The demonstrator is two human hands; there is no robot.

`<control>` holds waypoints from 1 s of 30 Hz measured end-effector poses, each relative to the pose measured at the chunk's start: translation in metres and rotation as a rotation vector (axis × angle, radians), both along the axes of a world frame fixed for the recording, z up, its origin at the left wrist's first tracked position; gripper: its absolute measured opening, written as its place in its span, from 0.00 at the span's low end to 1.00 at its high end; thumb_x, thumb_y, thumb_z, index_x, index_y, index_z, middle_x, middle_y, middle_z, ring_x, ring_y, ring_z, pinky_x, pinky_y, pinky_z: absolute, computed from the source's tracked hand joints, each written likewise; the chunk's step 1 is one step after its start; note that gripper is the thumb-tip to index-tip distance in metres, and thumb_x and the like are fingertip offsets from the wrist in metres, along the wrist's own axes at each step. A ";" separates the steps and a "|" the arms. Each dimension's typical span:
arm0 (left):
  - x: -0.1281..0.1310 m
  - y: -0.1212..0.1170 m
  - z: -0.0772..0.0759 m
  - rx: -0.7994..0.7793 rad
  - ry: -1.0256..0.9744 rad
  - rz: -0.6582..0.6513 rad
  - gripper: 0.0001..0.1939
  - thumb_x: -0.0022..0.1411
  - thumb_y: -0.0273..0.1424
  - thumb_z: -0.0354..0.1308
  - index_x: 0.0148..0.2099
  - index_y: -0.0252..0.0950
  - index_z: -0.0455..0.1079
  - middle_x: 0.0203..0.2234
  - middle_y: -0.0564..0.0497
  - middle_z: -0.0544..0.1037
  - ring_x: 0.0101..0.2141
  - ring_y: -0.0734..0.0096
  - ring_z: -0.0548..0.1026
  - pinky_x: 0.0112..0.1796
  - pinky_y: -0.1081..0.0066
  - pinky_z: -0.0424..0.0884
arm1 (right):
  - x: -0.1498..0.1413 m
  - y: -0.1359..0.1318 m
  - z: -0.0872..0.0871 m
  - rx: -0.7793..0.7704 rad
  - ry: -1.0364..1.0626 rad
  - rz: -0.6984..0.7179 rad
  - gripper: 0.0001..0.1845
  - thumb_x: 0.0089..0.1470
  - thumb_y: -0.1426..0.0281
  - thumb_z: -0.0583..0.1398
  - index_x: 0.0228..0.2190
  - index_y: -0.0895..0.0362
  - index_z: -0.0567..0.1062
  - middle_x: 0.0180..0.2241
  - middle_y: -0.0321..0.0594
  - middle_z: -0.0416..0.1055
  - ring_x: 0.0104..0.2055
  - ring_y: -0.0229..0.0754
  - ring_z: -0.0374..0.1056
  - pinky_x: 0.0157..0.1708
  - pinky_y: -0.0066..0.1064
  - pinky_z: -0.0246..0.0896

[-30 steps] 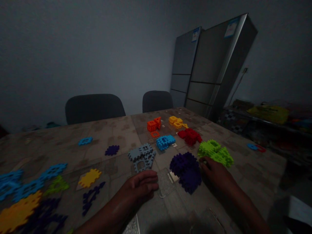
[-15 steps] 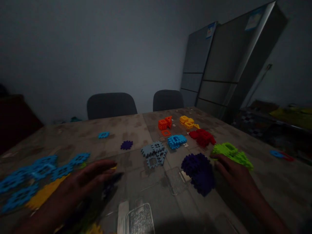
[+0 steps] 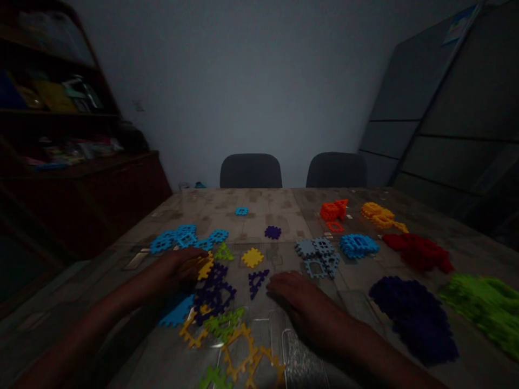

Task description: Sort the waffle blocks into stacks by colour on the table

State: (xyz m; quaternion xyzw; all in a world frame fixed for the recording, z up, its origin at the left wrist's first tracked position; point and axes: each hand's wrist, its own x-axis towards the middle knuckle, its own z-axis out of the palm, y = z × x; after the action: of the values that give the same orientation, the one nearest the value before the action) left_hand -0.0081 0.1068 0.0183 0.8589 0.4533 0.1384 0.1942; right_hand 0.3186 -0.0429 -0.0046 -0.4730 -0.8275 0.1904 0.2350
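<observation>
My left hand [image 3: 178, 273] is closed round a yellow notched building piece [image 3: 205, 267], which shows under its fingertips; the thumb is hard to see in the dim light. Just beyond those fingers lie a green triangle piece [image 3: 224, 252] and dark purple pieces [image 3: 217, 294]. My right hand [image 3: 294, 294] is open and holds nothing, its fingers stretched low over the table. A purple triangle piece [image 3: 257, 282] lies just left of its fingertips. Farther off is a yellow square piece [image 3: 252, 257]. A blue piece [image 3: 177, 310] lies beneath my left wrist.
Yellow frame pieces [image 3: 239, 351] and green ones [image 3: 225, 324] lie in front. Blue pieces [image 3: 184, 237] spread at left. Grey [image 3: 318, 256], blue [image 3: 359, 246], orange [image 3: 333, 210], red [image 3: 419, 251], purple [image 3: 413, 319] and green [image 3: 486, 308] piles line the right. Two chairs [image 3: 250, 170] stand behind.
The view has swung left, bringing the near pieces and a shelf into sight. My right hand has left the green and purple piles and moved left to the purple triangle.
</observation>
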 end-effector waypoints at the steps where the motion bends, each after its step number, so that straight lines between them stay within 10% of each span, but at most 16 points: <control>1: -0.002 0.001 0.003 -0.012 0.011 -0.006 0.27 0.57 0.51 0.52 0.50 0.40 0.76 0.50 0.45 0.79 0.50 0.48 0.76 0.50 0.60 0.71 | -0.008 0.011 -0.003 0.022 -0.029 0.019 0.24 0.61 0.81 0.50 0.55 0.56 0.69 0.57 0.47 0.67 0.57 0.45 0.62 0.56 0.37 0.58; 11: 0.015 -0.013 0.004 0.012 -0.007 -0.151 0.17 0.61 0.31 0.53 0.52 0.39 0.73 0.49 0.46 0.78 0.51 0.55 0.73 0.53 0.60 0.65 | -0.029 0.035 0.002 -0.142 -0.282 -0.073 0.17 0.58 0.77 0.56 0.49 0.56 0.72 0.45 0.46 0.69 0.45 0.46 0.67 0.45 0.34 0.61; 20: 0.029 -0.031 -0.002 -0.045 0.066 -0.431 0.33 0.48 0.15 0.53 0.57 0.40 0.68 0.58 0.46 0.70 0.58 0.55 0.66 0.60 0.56 0.58 | -0.003 0.035 -0.003 -0.248 -0.221 -0.088 0.14 0.51 0.75 0.60 0.42 0.55 0.72 0.44 0.46 0.71 0.45 0.49 0.68 0.45 0.38 0.60; 30: 0.019 -0.014 0.001 0.031 0.013 -0.150 0.22 0.60 0.23 0.52 0.56 0.39 0.68 0.54 0.43 0.74 0.54 0.54 0.69 0.55 0.56 0.61 | -0.004 0.032 -0.006 -0.187 -0.211 -0.054 0.17 0.45 0.81 0.56 0.38 0.56 0.71 0.38 0.43 0.69 0.40 0.44 0.67 0.39 0.33 0.59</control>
State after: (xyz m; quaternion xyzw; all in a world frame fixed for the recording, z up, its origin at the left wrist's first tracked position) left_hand 0.0112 0.0930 0.0196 0.8941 0.3868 0.1248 0.1879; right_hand 0.3141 -0.0105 -0.0102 -0.5323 -0.8132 0.2096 0.1066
